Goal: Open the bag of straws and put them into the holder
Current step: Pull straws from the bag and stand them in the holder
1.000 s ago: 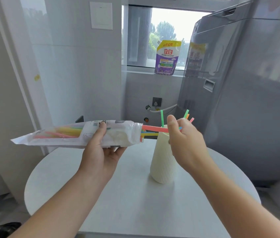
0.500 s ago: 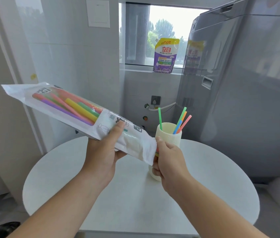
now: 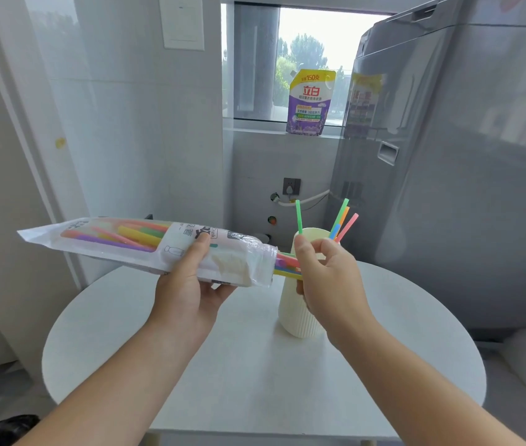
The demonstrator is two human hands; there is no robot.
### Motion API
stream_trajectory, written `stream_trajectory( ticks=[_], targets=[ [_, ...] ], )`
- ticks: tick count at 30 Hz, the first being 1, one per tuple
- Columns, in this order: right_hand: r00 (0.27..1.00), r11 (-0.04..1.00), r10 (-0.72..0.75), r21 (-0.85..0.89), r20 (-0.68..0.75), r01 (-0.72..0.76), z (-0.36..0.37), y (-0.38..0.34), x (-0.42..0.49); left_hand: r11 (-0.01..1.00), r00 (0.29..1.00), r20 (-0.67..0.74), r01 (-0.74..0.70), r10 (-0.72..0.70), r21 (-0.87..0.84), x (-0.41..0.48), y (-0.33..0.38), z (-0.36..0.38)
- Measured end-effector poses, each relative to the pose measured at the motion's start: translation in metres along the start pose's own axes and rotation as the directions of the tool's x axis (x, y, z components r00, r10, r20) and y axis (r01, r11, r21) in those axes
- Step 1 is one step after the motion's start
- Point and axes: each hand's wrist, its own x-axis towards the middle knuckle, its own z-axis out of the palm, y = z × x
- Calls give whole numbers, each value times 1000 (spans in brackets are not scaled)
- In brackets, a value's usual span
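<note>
My left hand (image 3: 187,284) holds a clear plastic bag of coloured straws (image 3: 120,243) almost level above the table, its open mouth pointing right. Several straw ends (image 3: 285,267) stick out of that mouth. My right hand (image 3: 322,278) is at the mouth, thumb and fingers pinched on those straw ends, right in front of the holder. The cream ribbed holder (image 3: 293,317) stands upright on the round white table (image 3: 255,381). Several straws (image 3: 340,220) stand in it, green, orange, blue and pink.
A tall grey appliance (image 3: 464,188) stands close behind the table on the right. A purple and yellow refill pouch (image 3: 310,104) sits on the window sill. A white wall and door frame close in the left side. A wall socket (image 3: 291,186) is below the sill.
The bag was tipped up at its far end half a second ago; now it lies nearly level. My right hand has risen from the bag's mouth and pulled several straw ends out.
</note>
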Motion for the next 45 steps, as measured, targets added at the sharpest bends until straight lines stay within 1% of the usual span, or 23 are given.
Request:
stream_trajectory(
  ticks=[5, 7, 10, 13, 15, 21, 23, 26, 28, 31, 33, 36, 40, 43, 45],
  targets=[
    [999, 996, -16, 85, -38, 19, 0, 6, 3, 999, 1000, -8, 13, -13, -34, 1, -1, -1],
    [998, 983, -16, 184, -65, 27, 0, 3, 1, 998, 1000, -10, 24, -24, -58, 1, -1, -1],
    [996, 925, 28, 380, -89, 9, -2, -3, -1, 995, 999, -25, 33, -35, -91, 1, -1, 0],
    [991, 882, 50, 471, -121, 13, -5, -5, -2, 993, 999, -37, 28, -32, -115, 2, 0, -1],
    [992, 857, 62, 514, -108, 3, -6, -4, -4, 992, 999, -28, 27, -31, -121, 2, 0, -1],
    [991, 782, 135, 612, 23, -121, -8, -5, -3, 991, 999, -21, 31, -34, -130, 0, 2, 0],
    [992, 783, 123, 614, 12, -104, -11, -7, -1, 989, 999, -22, 28, -31, -142, 0, 3, -1],
    [992, 777, 106, 629, -73, -37, -21, -12, 2, 987, 999, -33, 18, -24, -162, 1, 8, -2],
    [986, 750, 129, 661, -106, -27, -29, -15, 5, 985, 999, -37, 20, -27, -169, 1, 8, -2],
    [983, 662, 175, 746, -52, -78, -30, -16, 3, 986, 999, -24, 36, -40, -163, 0, 4, -1],
    [982, 639, 189, 760, -7, -118, -25, -14, 1, 984, 999, -22, 44, -48, -172, -1, 2, 1],
    [985, 666, 171, 737, 3, -118, -18, -12, -2, 983, 999, -26, 41, -46, -177, -2, 1, 4],
    [985, 760, 173, 637, -12, -126, -9, -10, -7, 982, 998, -32, 51, -58, -183, -4, -1, 4],
    [978, 791, 201, 597, -47, -134, -6, -11, -5, 982, 996, -46, 62, -72, -178, -4, -3, 3],
    [980, 810, 191, 573, -60, -123, -6, -12, -3, 983, 996, -48, 69, -78, -172, -4, -4, 3]
  ],
)
